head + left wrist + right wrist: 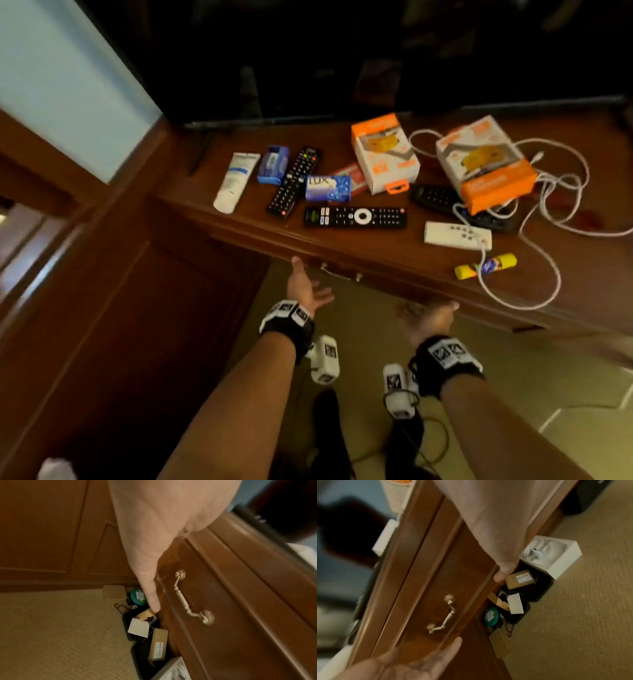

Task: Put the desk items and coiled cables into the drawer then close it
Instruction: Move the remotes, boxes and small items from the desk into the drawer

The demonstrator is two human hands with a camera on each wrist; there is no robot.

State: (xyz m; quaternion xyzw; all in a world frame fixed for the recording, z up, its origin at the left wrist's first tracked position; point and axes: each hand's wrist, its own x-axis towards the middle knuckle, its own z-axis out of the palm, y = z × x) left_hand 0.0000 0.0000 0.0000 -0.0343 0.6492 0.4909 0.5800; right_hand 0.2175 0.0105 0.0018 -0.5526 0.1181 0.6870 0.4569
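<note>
Nearest you, your left hand (306,287) and right hand (426,317) reach palm-up under the lower edge of the closed drawer (211,601), fingers straight with no grip on anything, one on each side of its brass handle (190,597). Pull evenly with both hands, or hook the handle, so the drawer slides out square. Beyond the handle, on the counter (359,246), wait the remotes (356,217), soap box (328,188), tube (236,181), glue stick (486,266), orange boxes (383,152) and the loose white cable (548,192), which needs coiling first.
</note>
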